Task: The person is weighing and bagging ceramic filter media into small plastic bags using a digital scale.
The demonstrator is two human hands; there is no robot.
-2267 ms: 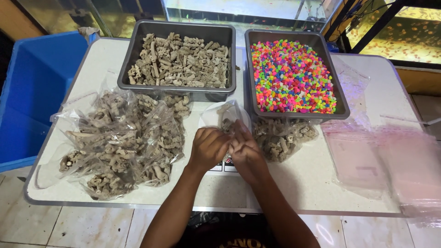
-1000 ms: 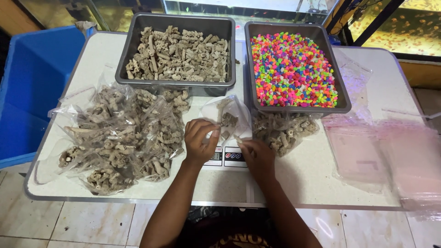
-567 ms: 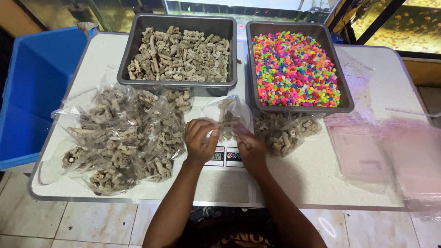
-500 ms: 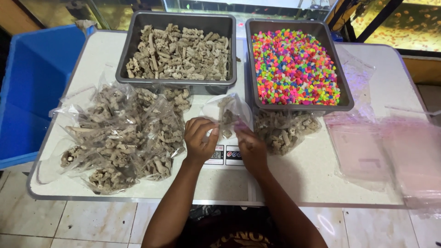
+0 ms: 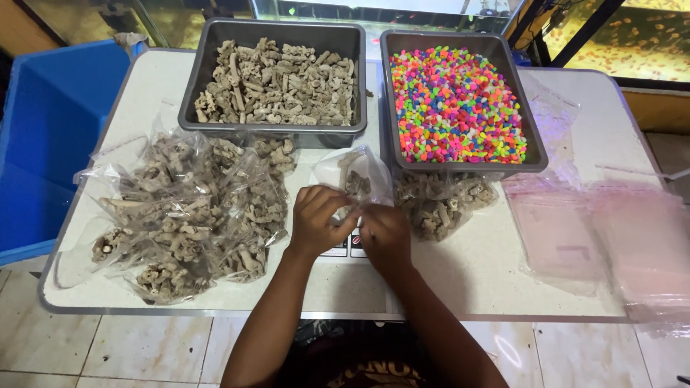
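Both my hands pinch the little clear bag.

My left hand (image 5: 318, 219) and right hand (image 5: 382, 233) meet at the near edge of the small bag (image 5: 353, 178) of tan coral bits, fingers pressed on its plastic. It sits mid-table on a scale (image 5: 346, 246). Far back are a tray of coral (image 5: 275, 75) and a tray of bright pebbles (image 5: 457, 100) on the white table (image 5: 496, 273), filled bags (image 5: 190, 212) left, a blue bin (image 5: 43, 136) beyond.

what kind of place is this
Likely an aquarium supply shop's packing table: fish tanks behind it, a tray of neon gravel, a tray of coral rubble, and bagged rubble piled on the left.
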